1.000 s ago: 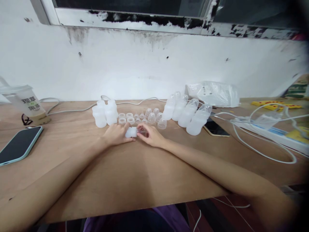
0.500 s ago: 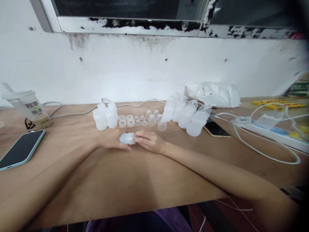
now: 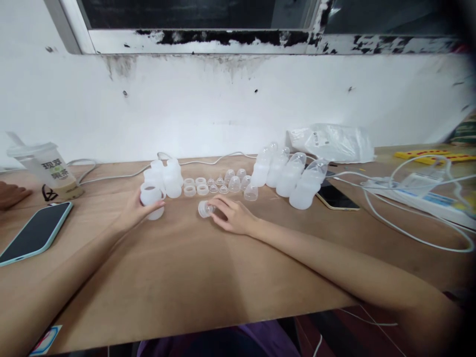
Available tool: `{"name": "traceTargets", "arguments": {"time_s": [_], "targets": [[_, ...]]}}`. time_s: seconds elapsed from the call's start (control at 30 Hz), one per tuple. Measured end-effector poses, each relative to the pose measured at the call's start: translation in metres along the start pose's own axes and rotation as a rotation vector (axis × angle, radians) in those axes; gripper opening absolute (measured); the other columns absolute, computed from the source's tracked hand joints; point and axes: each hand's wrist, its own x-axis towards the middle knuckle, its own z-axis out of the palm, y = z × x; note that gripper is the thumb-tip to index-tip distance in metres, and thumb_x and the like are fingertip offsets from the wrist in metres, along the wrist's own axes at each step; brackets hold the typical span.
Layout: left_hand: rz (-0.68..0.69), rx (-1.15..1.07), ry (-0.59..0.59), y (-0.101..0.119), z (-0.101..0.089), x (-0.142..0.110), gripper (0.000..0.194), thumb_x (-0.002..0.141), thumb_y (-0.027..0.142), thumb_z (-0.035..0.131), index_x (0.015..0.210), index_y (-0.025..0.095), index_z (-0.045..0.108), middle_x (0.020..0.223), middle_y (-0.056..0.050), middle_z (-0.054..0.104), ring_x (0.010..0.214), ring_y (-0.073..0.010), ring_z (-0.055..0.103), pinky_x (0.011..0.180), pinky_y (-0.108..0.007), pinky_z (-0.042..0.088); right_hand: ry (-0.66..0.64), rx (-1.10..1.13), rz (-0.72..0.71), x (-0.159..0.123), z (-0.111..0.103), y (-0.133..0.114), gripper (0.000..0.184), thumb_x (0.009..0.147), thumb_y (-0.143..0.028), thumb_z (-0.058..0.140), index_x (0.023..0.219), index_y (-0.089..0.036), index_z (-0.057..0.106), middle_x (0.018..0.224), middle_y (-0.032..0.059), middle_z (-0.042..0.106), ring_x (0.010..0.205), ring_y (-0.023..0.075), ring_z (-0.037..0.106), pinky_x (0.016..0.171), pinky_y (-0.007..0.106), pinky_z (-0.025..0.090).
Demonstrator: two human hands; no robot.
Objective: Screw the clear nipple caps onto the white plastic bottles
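My left hand (image 3: 136,210) is wrapped round an open-mouthed, frosted white baby bottle (image 3: 151,198), in front of several other open bottles (image 3: 173,181). Between the fingertips of my right hand (image 3: 234,214) is a clear nipple in a screw ring (image 3: 204,209), tipped on its side just above the table. Behind my hands stand loose rings (image 3: 189,190), small clear nipples (image 3: 223,189) and domed clear caps (image 3: 251,192) in rows. To their right are several capped bottles (image 3: 302,191).
A drink cup (image 3: 52,168) and a phone (image 3: 37,233) are at the left, where another person's hand (image 3: 13,195) rests. A plastic bag (image 3: 330,143), a second phone (image 3: 336,197), white cables (image 3: 405,225) and a power strip (image 3: 442,203) occupy the right side.
The bottle and the ringed nipple, together before, are now apart. My left hand has moved left with the bottle; my right hand keeps the nipple. Another person's hand has appeared at far left.
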Motion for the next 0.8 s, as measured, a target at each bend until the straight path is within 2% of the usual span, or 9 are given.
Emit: {"name": "traceTargets", "arguments": {"time_s": [0.07, 0.13, 0.23, 0.4, 0.53, 0.6, 0.7, 0.73, 0.8], "targets": [[-0.043, -0.057, 0.242, -0.02, 0.003, -0.003, 0.049, 0.063, 0.044, 0.058, 0.102, 0.018, 0.044, 0.103, -0.007, 0.056, 0.093, -0.0218, 0.054, 0.078, -0.036, 0.046, -0.044, 0.021, 0.055, 0.001, 0.001, -0.001, 0.027, 0.08, -0.026, 0.04, 0.104, -0.015, 0.046, 0.095, 0.0081, 0.055, 0.075, 0.014, 0.054, 0.064, 0.026, 0.047], [-0.057, -0.104, 0.324, -0.036, 0.007, -0.002, 0.052, 0.063, 0.043, 0.058, 0.106, 0.018, 0.041, 0.106, -0.008, 0.054, 0.096, -0.0229, 0.053, 0.079, -0.038, 0.046, -0.07, 0.031, 0.09, 0.002, 0.002, -0.001, 0.028, 0.08, -0.027, 0.04, 0.104, -0.014, 0.046, 0.095, 0.0079, 0.055, 0.073, 0.0141, 0.054, 0.065, 0.027, 0.046], [-0.019, -0.204, 0.324, -0.048, 0.012, 0.005, 0.06, 0.062, 0.04, 0.06, 0.112, 0.019, 0.035, 0.112, -0.009, 0.051, 0.102, -0.0229, 0.05, 0.083, -0.039, 0.044, -0.091, 0.048, 0.125, 0.003, 0.001, -0.001, 0.027, 0.081, -0.028, 0.04, 0.104, -0.015, 0.046, 0.096, 0.0086, 0.055, 0.074, 0.0141, 0.054, 0.064, 0.027, 0.045], [0.02, -0.26, 0.263, -0.043, 0.019, 0.008, 0.066, 0.063, 0.035, 0.061, 0.118, 0.02, 0.029, 0.12, -0.011, 0.045, 0.109, -0.0226, 0.045, 0.088, -0.04, 0.042, -0.107, 0.08, 0.15, 0.004, 0.0, -0.002, 0.027, 0.081, -0.027, 0.039, 0.104, -0.015, 0.046, 0.098, 0.0086, 0.055, 0.074, 0.0135, 0.054, 0.064, 0.026, 0.044], [0.015, -0.168, 0.218, -0.036, 0.016, 0.003, 0.066, 0.066, 0.037, 0.058, 0.12, 0.019, 0.023, 0.122, -0.012, 0.042, 0.11, -0.0237, 0.044, 0.087, -0.043, 0.041, -0.12, 0.077, 0.184, 0.005, 0.0, -0.002, 0.026, 0.081, -0.029, 0.04, 0.103, -0.016, 0.045, 0.096, 0.0075, 0.056, 0.074, 0.0136, 0.054, 0.063, 0.025, 0.042], [0.044, -0.038, 0.31, -0.029, 0.012, -0.004, 0.066, 0.067, 0.038, 0.057, 0.12, 0.02, 0.022, 0.125, -0.011, 0.037, 0.113, -0.0253, 0.04, 0.088, -0.044, 0.04, -0.149, 0.083, 0.244, 0.006, 0.001, -0.001, 0.026, 0.081, -0.03, 0.041, 0.103, -0.016, 0.044, 0.087, 0.0054, 0.058, 0.07, 0.0137, 0.055, 0.06, 0.025, 0.04], [0.247, 0.265, 0.53, -0.007, 0.014, -0.017, 0.07, 0.064, 0.037, 0.06, 0.121, 0.023, 0.022, 0.132, -0.011, 0.024, 0.122, -0.0294, 0.024, 0.095, -0.048, 0.03, -0.201, 0.101, 0.356, 0.009, 0.003, 0.001, 0.024, 0.081, -0.032, 0.041, 0.1, -0.017, 0.043, 0.069, 0.0012, 0.057, 0.059, 0.013, 0.053, 0.054, 0.024, 0.037], [0.345, 0.336, 0.502, 0.002, 0.019, -0.021, 0.068, 0.065, 0.036, 0.06, 0.121, 0.023, 0.023, 0.132, -0.011, 0.023, 0.122, -0.0294, 0.023, 0.097, -0.048, 0.028, -0.206, 0.106, 0.383, 0.011, 0.005, 0.002, 0.024, 0.081, -0.033, 0.04, 0.099, -0.017, 0.042, 0.067, 0.0005, 0.057, 0.057, 0.0126, 0.052, 0.053, 0.023, 0.036], [0.538, 0.411, 0.299, 0.02, 0.036, -0.021, 0.057, 0.069, 0.032, 0.055, 0.118, 0.023, 0.027, 0.131, -0.011, 0.026, 0.12, -0.027, 0.028, 0.095, -0.045, 0.03, -0.201, 0.107, 0.421, 0.015, 0.01, 0.006, 0.024, 0.082, -0.035, 0.039, 0.097, -0.017, 0.043, 0.065, 0.0006, 0.056, 0.055, 0.0125, 0.052, 0.052, 0.023, 0.035]]}}
